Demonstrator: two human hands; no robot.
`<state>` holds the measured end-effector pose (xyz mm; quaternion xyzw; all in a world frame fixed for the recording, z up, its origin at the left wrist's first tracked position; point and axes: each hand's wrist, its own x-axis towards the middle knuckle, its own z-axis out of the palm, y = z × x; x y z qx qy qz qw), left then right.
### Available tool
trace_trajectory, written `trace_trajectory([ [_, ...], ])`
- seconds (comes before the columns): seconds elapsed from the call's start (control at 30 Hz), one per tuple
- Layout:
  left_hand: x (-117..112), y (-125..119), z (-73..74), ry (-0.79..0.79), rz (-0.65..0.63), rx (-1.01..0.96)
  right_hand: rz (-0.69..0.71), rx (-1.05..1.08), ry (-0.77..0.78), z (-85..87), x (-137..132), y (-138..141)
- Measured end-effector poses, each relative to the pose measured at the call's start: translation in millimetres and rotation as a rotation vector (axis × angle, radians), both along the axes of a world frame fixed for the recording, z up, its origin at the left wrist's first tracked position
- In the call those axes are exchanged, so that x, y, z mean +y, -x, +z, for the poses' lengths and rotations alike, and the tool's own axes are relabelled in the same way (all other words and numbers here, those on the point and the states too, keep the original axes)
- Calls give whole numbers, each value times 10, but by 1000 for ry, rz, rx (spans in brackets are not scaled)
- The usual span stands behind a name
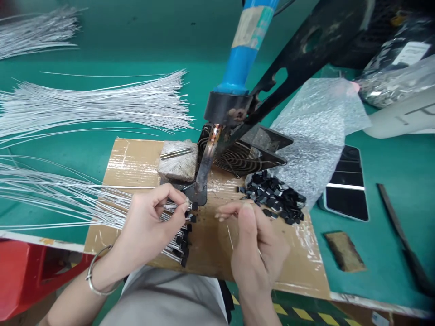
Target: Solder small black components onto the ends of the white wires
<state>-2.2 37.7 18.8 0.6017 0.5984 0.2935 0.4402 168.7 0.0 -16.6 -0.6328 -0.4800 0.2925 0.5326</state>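
My left hand (149, 222) pinches a thin silver wire (170, 207) between thumb and forefinger, its tip held at the flat tip of a soldering iron (204, 174) with a blue handle. A row of finished wires with small black parts (181, 240) on their ends lies under that hand. My right hand (253, 240) hovers above the taped cardboard pad (136, 165), fingers curled together with the thumb up; whether it holds anything is hidden. A heap of small black parts (275, 194) lies just beyond my right hand.
Bundles of silver wires (95, 104) fan across the green table at left. A grey block (178, 160) and a small fan (244, 156) sit behind the iron. Bubble wrap (316, 136), a phone (346, 185), a brown block (343, 251) and a dark strip (401, 240) lie right.
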Motion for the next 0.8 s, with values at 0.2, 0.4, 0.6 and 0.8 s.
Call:
trace_trajectory([
  [0.2,-99,81,-9,40,-71,-4,222,35,96,-24,2,59],
  [0.4,-150,123,-20,26,-110,61,235,51,67,-36,-8,112],
  [0.6,-180,136,-40,23,-100,56,216,63,58,-42,-39,97],
  [0.8,-182,130,-19,37,-83,24,212,146,31,-82,-114,45],
])
